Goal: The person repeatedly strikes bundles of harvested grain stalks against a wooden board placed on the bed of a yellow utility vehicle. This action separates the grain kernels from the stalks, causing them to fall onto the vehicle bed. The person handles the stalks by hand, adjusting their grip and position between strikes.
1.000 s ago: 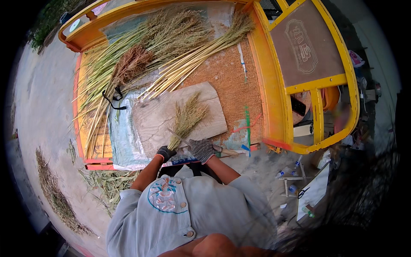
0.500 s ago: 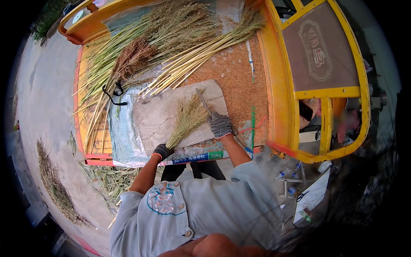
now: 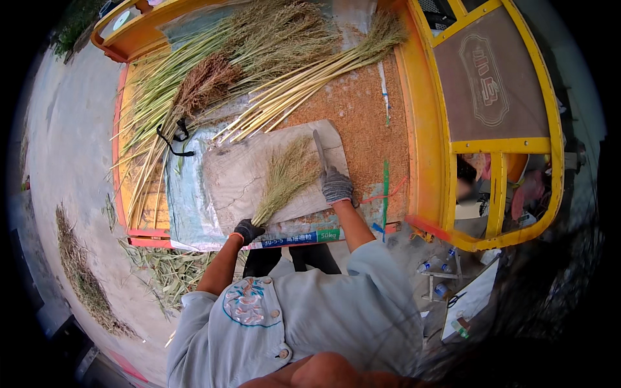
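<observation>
My left hand (image 3: pixel 248 231), in a dark work glove, is closed around the stalk end of a small bunch of green broomcorn heads (image 3: pixel 284 174). The bunch fans out to the upper right over a worn beige mat (image 3: pixel 236 178). To its right, my right hand (image 3: pixel 337 186), in a grey striped glove, is closed on a long, narrow grey tool (image 3: pixel 320 149) like a flat blade or stick. Its visible length points away from me, just right of the seed heads, apparently apart from them. My fingers hide its lower end.
Long-stalked broomcorn (image 3: pixel 187 71) lies piled at the back left, with a paler bundle (image 3: pixel 310 84) beside it. A reddish head (image 3: pixel 206 83) and a black strap (image 3: pixel 171 142) lie on the pile. Reddish grains (image 3: pixel 362 123) cover the bed's right part, beside a yellow metal frame (image 3: pixel 446 161).
My right hand has turned the tool from a leftward slant to nearly upright in the picture, moving it right, away from the seed heads. My left hand still grips the bunch.
</observation>
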Motion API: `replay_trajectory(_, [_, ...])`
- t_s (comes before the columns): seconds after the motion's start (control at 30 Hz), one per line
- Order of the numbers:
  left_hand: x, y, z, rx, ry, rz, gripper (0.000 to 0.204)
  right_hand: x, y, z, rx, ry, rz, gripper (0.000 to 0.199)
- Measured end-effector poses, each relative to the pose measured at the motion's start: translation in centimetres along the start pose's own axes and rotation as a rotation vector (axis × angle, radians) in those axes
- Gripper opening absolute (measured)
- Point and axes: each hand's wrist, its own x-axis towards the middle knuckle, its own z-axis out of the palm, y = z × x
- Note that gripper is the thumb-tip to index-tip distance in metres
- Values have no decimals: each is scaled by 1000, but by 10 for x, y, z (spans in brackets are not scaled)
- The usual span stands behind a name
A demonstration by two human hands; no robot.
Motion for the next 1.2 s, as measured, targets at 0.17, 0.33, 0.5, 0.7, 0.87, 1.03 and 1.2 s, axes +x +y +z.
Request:
replay_trajectory(0.17, [12,-10,-4,0,-82,-76,46,-38,-21,2,-213,-264,-594,30])
replay_trajectory(0.33, [3,-6,-12,-172,-36,-11,26,33,28,-17,-73,-70,-157,30])
replay_trajectory(0.5, [7,-4,-17,-72,-80,-8,30,15,3,-18,-89,69,-119,30])
replay_trajectory(0.7, [17,-16,-15,49,-61,-5,34,-8,-34,10,-163,-203,-558,29])
replay_trajectory(0.87, [16,-25,-12,17,11,5,34,56,31,-21,-76,3,-166,28])
replay_trajectory(1.03, [15,-21,-12,-35,-48,-37,32,12,3,-25,-9,236,-135,27])
replay_trajectory(1.2, [6,-10,-17,-112,-96,-78,26,-60,-63,9,-40,-225,-579,28])
